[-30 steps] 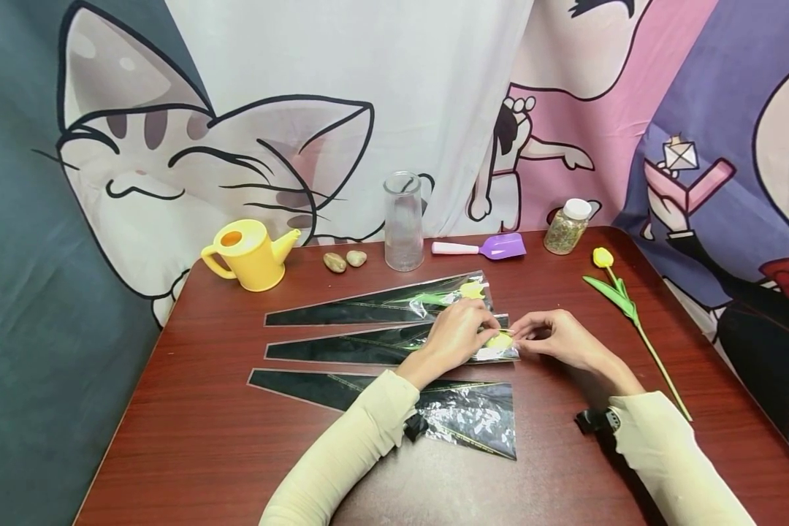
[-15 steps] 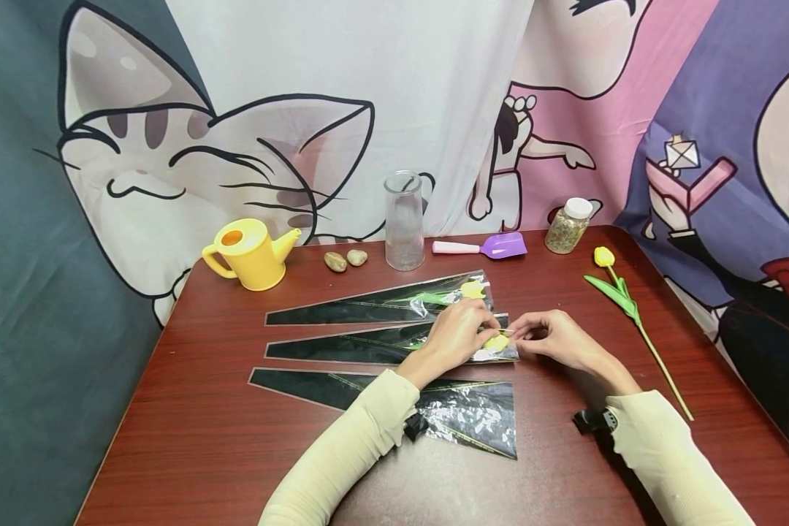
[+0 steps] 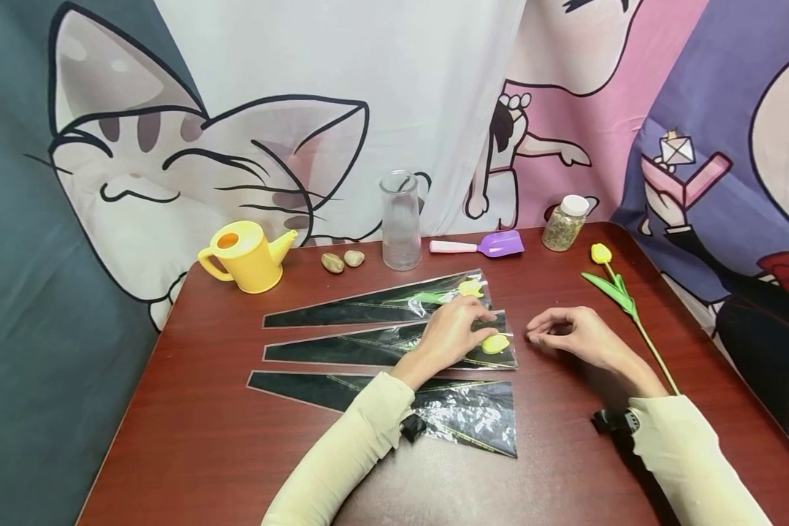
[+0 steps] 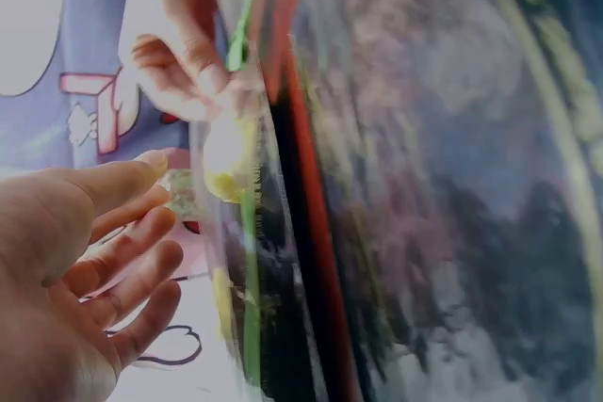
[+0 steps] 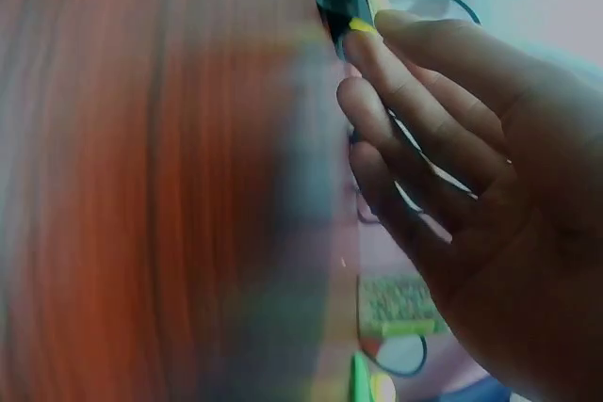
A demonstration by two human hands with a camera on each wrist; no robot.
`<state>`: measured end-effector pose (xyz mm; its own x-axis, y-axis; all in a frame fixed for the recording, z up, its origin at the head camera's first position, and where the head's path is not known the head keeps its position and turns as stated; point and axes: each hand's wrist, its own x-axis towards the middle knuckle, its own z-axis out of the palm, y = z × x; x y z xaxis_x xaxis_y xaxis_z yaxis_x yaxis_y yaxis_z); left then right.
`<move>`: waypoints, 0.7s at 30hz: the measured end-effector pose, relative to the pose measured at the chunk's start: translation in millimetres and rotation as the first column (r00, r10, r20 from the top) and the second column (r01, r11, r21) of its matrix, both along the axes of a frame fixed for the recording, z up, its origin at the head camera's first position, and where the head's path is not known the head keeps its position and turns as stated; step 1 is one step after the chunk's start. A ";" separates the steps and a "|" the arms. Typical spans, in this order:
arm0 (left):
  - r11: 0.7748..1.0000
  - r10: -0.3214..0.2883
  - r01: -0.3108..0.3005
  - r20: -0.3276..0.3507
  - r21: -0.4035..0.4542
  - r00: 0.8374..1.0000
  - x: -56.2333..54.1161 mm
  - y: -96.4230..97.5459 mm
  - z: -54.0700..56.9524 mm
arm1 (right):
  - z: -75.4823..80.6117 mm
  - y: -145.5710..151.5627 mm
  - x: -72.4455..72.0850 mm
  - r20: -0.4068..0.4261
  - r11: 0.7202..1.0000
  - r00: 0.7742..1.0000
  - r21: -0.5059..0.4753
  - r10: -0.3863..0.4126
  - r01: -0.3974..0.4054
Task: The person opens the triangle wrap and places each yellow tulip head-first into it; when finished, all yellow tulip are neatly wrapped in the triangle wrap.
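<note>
Your left hand was over the middle plastic sleeve, its thumb and fingers spread apart just beside the yellow tulip inside (whether they touched the plastic, I could not tell). Your right hand was just beside the wide end, apart from it, fingers loosely bent around nothing. That sleeve lay on the table between a back sleeve, which also held a tulip, and a front sleeve. A loose tulip lay to the right.
</note>
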<state>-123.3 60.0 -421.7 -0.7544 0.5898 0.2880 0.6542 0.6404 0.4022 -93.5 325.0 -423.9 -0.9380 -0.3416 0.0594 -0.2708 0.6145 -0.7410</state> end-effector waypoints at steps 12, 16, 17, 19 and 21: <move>1.000 -0.003 0.003 0.035 0.006 0.999 7.0 -8.0 0.6 | 6.4 68.3 16.9 -0.281 0.877 0.889 0.222 -0.361 0.426; 0.998 -0.062 0.062 0.012 -0.018 0.998 16.7 -8.7 5.0 | 6.8 84.8 24.7 -0.305 0.787 0.820 0.257 -0.484 0.560; 0.996 -0.081 0.081 0.009 -0.027 0.997 19.8 -9.2 6.0 | 6.4 88.0 26.3 -0.298 0.768 0.808 0.267 -0.508 0.581; 0.991 -0.124 0.124 0.002 -0.052 0.992 26.9 -10.5 7.6 | 6.0 93.1 28.4 -0.274 0.734 0.788 0.290 -0.551 0.614; 0.982 -0.172 0.171 -0.006 -0.075 0.985 34.4 -11.9 7.3 | 6.3 97.4 29.6 -0.240 0.709 0.778 0.321 -0.581 0.628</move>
